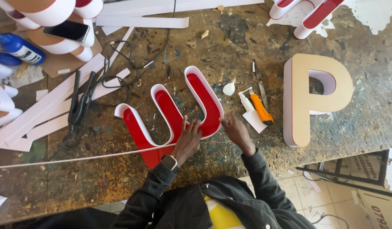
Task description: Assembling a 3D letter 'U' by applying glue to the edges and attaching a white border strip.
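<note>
A red sign letter with a white plastic rim [170, 111] lies face down on the worn wooden workbench [229, 46]. My left hand [188, 139], with a watch on its wrist, presses flat on the letter's lower curve, fingers spread against the white rim. At the letter's right outer edge my right hand [235, 130] pinches the white rim. A long thin white strip [77, 159] runs from the letter off to the left.
A tan letter P [312, 99] lies to the right. An orange utility knife [261, 109], a small glue tube [246, 101] and a white cap [229, 88] lie beside my right hand. Pliers [79, 108], cables, white strips, a blue bottle [19, 47] and a phone [66, 31] fill the left.
</note>
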